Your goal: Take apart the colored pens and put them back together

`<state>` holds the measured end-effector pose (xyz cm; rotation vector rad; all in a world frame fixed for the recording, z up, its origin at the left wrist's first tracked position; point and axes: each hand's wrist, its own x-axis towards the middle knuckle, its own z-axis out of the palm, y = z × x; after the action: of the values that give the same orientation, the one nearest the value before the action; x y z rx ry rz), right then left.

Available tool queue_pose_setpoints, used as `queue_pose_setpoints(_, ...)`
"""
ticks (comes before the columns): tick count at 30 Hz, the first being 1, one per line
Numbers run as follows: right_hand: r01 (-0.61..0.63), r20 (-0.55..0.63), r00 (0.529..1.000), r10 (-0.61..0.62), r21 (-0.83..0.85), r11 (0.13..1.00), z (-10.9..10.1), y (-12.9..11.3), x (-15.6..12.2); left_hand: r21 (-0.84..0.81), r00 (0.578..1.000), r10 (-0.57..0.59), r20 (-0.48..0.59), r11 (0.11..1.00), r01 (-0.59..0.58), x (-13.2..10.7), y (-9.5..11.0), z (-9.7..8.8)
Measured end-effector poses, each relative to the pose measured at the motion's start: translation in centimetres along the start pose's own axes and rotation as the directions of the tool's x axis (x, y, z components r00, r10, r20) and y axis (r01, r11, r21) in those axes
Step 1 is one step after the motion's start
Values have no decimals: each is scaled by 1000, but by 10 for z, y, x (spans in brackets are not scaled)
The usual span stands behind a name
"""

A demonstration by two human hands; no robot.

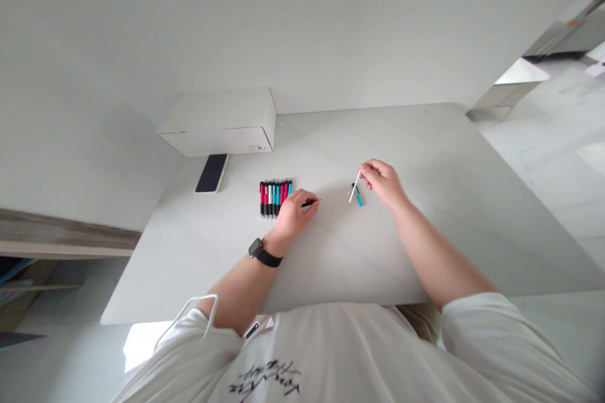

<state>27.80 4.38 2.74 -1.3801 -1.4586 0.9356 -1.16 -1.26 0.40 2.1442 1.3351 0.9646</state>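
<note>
My right hand (384,182) pinches the top end of a thin white stick, like a pen refill (354,189), which slants down to the left. Just beside and partly behind that stick lies a teal pen barrel (359,199) with a black upper part. My left hand (295,214) is closed on a small black pen piece (309,203) with a thin tip pointing right. Right by its knuckles is a row of several pens (270,198) in red, white and teal with black grips. The left hand covers the lower right end of the row.
A white box (217,138) stands against the wall at the back left of the pale table (359,258). In front of it lies a smartphone (212,173) with a dark screen. The table's back edge meets the wall.
</note>
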Motion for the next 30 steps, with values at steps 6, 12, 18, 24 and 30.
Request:
queue_pose_setpoints(6, -7, 248, 956, 155, -512, 859, 21, -12, 28, -7, 1000, 7, -2, 1000, -7, 0, -3, 2)
queue_pose_setpoints(12, 16, 266, 911, 314, -784, 620, 52, -14, 48, -4, 1000, 14, -3, 1000, -14, -1, -3, 1)
queue_pose_setpoints(18, 13, 247, 891, 380, -852, 523, 64, -11, 54, -4, 1000, 13, -4, 1000, -13, -1, -3, 1)
queue_pose_setpoints(24, 42, 258, 897, 359, -859, 511, 61, -9, 52, -3, 1000, 15, 3, 1000, -15, -1, -3, 2)
queue_pose_setpoints(30, 59, 257, 905, 339, -865, 498, 57, -10, 50, -13, 1000, 14, 7, 1000, -14, 0, -4, 2)
